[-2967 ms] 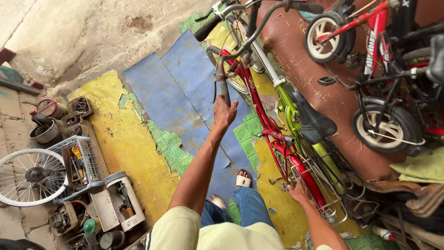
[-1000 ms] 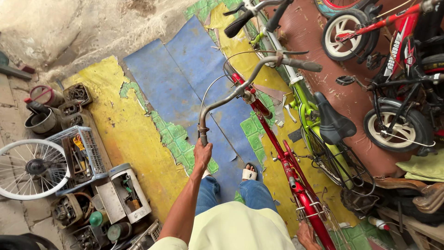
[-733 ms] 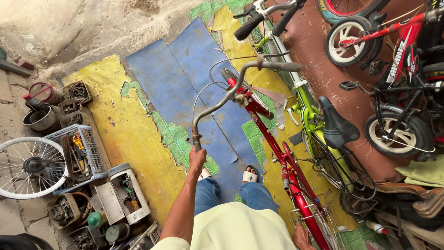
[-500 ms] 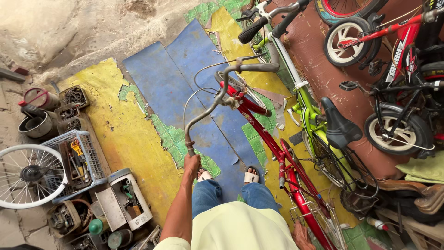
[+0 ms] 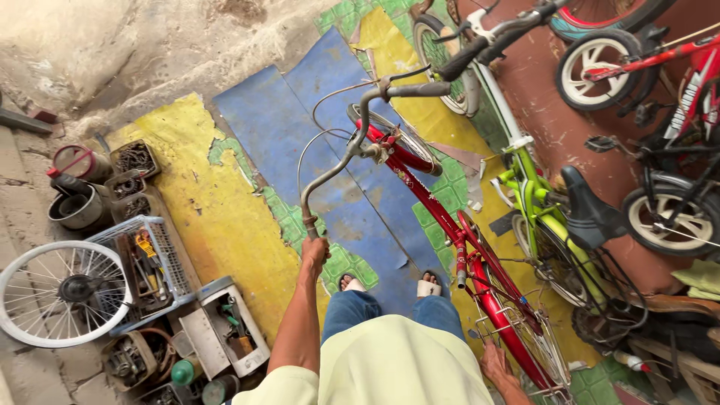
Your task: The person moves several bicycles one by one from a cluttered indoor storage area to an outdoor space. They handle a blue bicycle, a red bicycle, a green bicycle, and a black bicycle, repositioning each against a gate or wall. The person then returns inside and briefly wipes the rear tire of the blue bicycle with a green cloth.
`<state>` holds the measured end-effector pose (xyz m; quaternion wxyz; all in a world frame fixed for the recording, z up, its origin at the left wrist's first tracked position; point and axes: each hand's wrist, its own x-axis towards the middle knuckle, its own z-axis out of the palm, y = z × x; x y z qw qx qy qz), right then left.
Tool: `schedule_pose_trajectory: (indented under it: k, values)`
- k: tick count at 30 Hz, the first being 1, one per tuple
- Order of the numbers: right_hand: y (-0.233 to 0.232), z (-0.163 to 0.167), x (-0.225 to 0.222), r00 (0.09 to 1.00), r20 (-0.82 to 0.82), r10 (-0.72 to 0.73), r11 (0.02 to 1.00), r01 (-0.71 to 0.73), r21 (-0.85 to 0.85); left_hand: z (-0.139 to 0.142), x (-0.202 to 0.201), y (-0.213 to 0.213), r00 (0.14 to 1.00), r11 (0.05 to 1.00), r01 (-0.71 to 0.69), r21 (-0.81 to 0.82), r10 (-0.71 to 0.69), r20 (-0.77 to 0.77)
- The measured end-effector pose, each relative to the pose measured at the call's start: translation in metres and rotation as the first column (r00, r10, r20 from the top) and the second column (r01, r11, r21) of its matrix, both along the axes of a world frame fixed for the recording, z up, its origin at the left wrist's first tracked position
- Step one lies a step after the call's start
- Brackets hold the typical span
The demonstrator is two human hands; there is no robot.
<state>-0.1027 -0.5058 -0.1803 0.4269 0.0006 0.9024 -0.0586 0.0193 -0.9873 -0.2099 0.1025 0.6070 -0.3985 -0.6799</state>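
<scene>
The near end of the handlebar (image 5: 341,161) of a red bicycle (image 5: 457,247) is gripped by the left hand (image 5: 313,253), with the fingers closed around the bare bar end. From this grip the bar is seen to rise up and away to the stem, and the far grip of the bar is pointed to the right. The red frame is stretched from the stem down to the right of the grip, past the 2 sandalled feet. The right hand (image 5: 496,366) is laid on the rear rack (image 5: 525,352) of the same bicycle; whether it is clasped there cannot be told. To the left of the left-hand grip, a loose spoked wheel (image 5: 60,292) and a wire basket of tools (image 5: 146,262) are placed on the floor. Beyond the red frame, on the right, a green bicycle (image 5: 536,202) is parked.
</scene>
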Motion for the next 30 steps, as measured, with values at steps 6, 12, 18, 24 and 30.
schedule_pose_trajectory:
  k: [6, 12, 18, 24, 30]
  values:
    - [-0.057, -0.011, 0.021, 0.998, -0.047, 0.033, 0.993, -0.038, -0.109, -0.001, 0.001, -0.060, 0.999, 0.999, 0.033, -0.025, -0.033, 0.001]
    - [-0.113, -0.024, 0.035, 0.998, -0.022, 0.064, 0.993, -0.066, -0.101, -0.004, -0.007, -0.119, 0.998, 0.997, 0.056, -0.062, -0.054, 0.028]
    - [-0.163, -0.031, 0.032, 0.996, -0.082, -0.027, 0.981, 0.011, -0.191, 0.008, -0.018, -0.178, 0.990, 0.987, 0.106, -0.120, -0.094, 0.101]
    - [-0.223, -0.031, -0.008, 0.976, -0.102, 0.193, 0.971, -0.205, -0.127, 0.015, -0.057, -0.260, 0.870, 0.825, 0.422, -0.375, -0.252, 0.423]
    - [-0.303, -0.034, -0.075, 0.963, -0.182, 0.196, 0.945, -0.236, -0.228, 0.038, -0.147, -0.328, 0.853, 0.696, 0.476, -0.537, -0.219, 0.473]
